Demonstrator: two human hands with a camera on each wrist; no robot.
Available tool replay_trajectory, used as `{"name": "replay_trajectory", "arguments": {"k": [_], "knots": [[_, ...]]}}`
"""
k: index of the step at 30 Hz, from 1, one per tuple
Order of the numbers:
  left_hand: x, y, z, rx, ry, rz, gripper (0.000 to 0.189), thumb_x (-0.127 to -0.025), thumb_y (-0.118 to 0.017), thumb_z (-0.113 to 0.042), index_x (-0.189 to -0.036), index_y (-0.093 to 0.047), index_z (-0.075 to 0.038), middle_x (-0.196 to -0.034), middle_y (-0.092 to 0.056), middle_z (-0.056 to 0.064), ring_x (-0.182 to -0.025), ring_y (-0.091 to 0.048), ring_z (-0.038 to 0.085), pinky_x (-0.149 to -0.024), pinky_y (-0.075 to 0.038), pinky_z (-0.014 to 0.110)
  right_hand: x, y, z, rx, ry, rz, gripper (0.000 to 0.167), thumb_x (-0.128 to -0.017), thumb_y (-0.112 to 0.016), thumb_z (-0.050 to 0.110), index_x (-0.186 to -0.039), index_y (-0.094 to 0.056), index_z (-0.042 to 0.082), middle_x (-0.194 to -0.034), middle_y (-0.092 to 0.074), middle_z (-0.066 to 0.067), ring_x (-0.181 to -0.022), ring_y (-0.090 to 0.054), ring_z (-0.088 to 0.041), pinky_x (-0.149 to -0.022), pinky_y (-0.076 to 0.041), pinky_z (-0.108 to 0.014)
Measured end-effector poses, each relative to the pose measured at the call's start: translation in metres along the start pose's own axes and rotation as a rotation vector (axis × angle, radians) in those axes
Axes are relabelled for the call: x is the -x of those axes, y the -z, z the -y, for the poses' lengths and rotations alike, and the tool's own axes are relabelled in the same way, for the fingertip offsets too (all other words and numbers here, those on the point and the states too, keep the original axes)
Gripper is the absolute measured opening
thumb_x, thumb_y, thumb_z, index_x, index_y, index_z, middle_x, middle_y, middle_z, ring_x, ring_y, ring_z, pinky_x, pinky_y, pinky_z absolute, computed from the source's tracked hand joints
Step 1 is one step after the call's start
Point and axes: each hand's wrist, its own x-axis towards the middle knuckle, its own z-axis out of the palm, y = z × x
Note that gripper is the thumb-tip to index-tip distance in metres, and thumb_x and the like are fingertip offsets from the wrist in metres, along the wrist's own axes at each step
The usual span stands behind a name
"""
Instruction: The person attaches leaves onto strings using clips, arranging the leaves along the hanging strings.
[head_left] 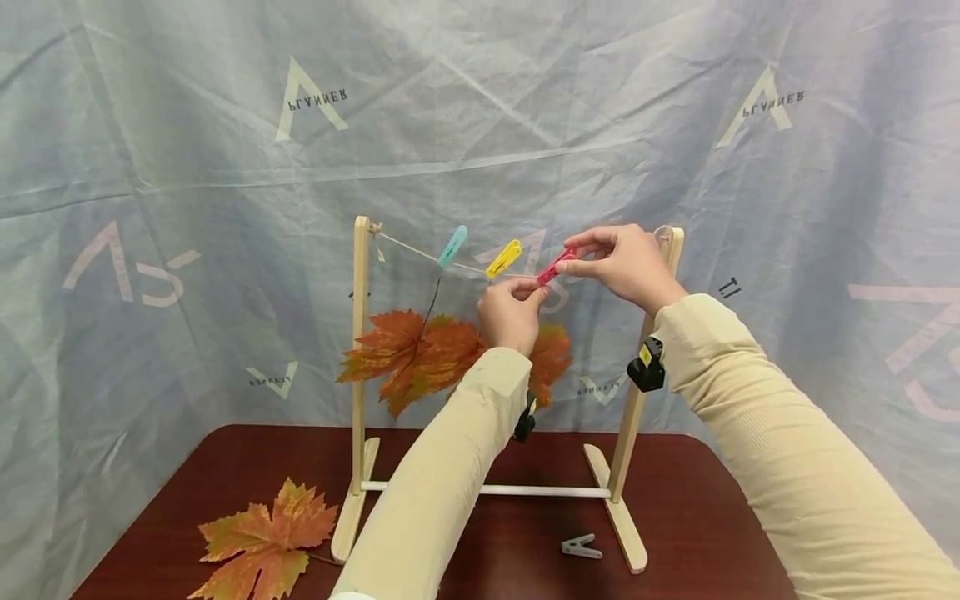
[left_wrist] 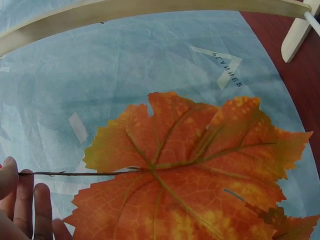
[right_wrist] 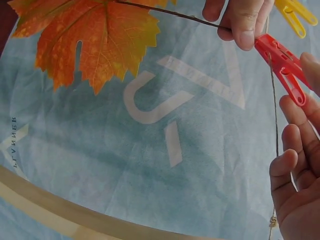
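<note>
Cream sleeves (head_left: 750, 417) extend toward the wooden stand (head_left: 360, 333), with dark wrist cameras (head_left: 647, 365) near the cuffs. Between the stand's posts, toward the right one, the right hand (head_left: 622, 265) pinches the handles of a red clothespin (head_left: 555, 264), whose nose meets the thumb of the left hand (head_left: 512, 315); the left hand pinches the thin dark stem (left_wrist: 90, 173) of an autumn leaf (left_wrist: 185, 145). This leaf is orange, yellow-green at the edges, with olive veins and a toothed outline, and hangs below the stand's twine (head_left: 408, 247). The twine passes the red clothespin; whether it is clamped cannot be told. Farther left along the stand's twine sit a yellow clothespin (head_left: 503, 258) and, nearest the left post, a blue clothespin (head_left: 452, 247) gripping the stem of another orange leaf (head_left: 382, 350). The reddish-brown tabletop (head_left: 697, 517) supports the stand: a loose orange-and-green leaf (head_left: 262, 542) lies beside its left foot, and a grey clothespin (head_left: 582, 547) between its feet, near the right one, in front of the white crossbar (head_left: 547, 491). Behind the stand hangs a creased grey-blue cloth backdrop (head_left: 570, 100) printed with pale letters and mirrored lettering.
</note>
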Motion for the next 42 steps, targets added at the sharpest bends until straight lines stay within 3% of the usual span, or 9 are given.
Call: {"name": "replay_trajectory", "arguments": {"k": [12,20,26,30,35,42], "knots": [[0.0,0.004,0.006,0.036,-0.087,0.047,0.018,-0.087,-0.083,-0.021,-0.102,-0.082,-0.011,-0.091,-0.078,0.002,-0.084,-0.072,0.019,-0.074,-0.058,0.031,0.004,-0.001,-0.003,-0.012,-0.034,0.031,0.054,-0.093,-0.077,0.033,-0.139,-0.063,0.009,-0.126,-0.069,-0.016,-0.103,-0.062,-0.029,-0.079,-0.047,-0.04],[0.001,0.018,0.003,0.041,-0.173,0.067,0.019,-0.088,-0.082,-0.018,-0.104,-0.081,-0.009,-0.095,-0.078,0.005,-0.089,-0.072,0.021,-0.078,-0.058,0.032,0.008,-0.003,-0.003,-0.048,-0.028,-0.054,0.053,-0.095,-0.075,0.029,-0.141,-0.061,0.008,-0.13,-0.066,-0.016,-0.109,-0.059,-0.03,-0.083,-0.049,-0.045],[0.001,0.032,0.01,0.051,-0.219,0.118,0.021,-0.09,-0.08,-0.017,-0.107,-0.079,-0.006,-0.098,-0.077,0.007,-0.091,-0.072,0.02,-0.079,-0.057,0.03,0.016,-0.006,-0.009,-0.092,-0.017,-0.14,0.052,-0.095,-0.074,0.029,-0.14,-0.061,0.006,-0.129,-0.064,-0.018,-0.112,-0.058,-0.032,-0.086,-0.049,-0.045],[-0.001,0.042,0.016,0.096,-0.252,0.161,0.023,-0.09,-0.08,-0.016,-0.11,-0.078,-0.003,-0.099,-0.077,0.009,-0.091,-0.073,0.022,-0.079,-0.058,0.03,0.021,-0.007,-0.013,-0.104,-0.018,-0.17,0.05,-0.096,-0.074,0.031,-0.139,-0.062,0.008,-0.126,-0.066,-0.016,-0.109,-0.058,-0.028,-0.081,-0.048,-0.038],[-0.005,0.057,0.024,0.143,-0.289,0.197,0.025,-0.09,-0.08,-0.014,-0.111,-0.077,-0.002,-0.101,-0.076,0.011,-0.093,-0.072,0.024,-0.081,-0.057,0.032,0.028,-0.008,-0.013,-0.108,-0.008,-0.162,0.051,-0.095,-0.074,0.036,-0.137,-0.064,0.009,-0.123,-0.067,-0.014,-0.106,-0.059,-0.024,-0.079,-0.046,-0.034],[-0.005,0.079,0.031,0.122,-0.276,0.207,0.024,-0.09,-0.08,-0.013,-0.112,-0.077,-0.005,-0.102,-0.076,0.011,-0.094,-0.071,0.024,-0.083,-0.057,0.035,0.037,-0.01,-0.015,-0.11,-0.012,-0.142,0.05,-0.094,-0.074,0.04,-0.135,-0.066,0.011,-0.123,-0.068,-0.012,-0.106,-0.06,-0.023,-0.08,-0.046,-0.036]]}}
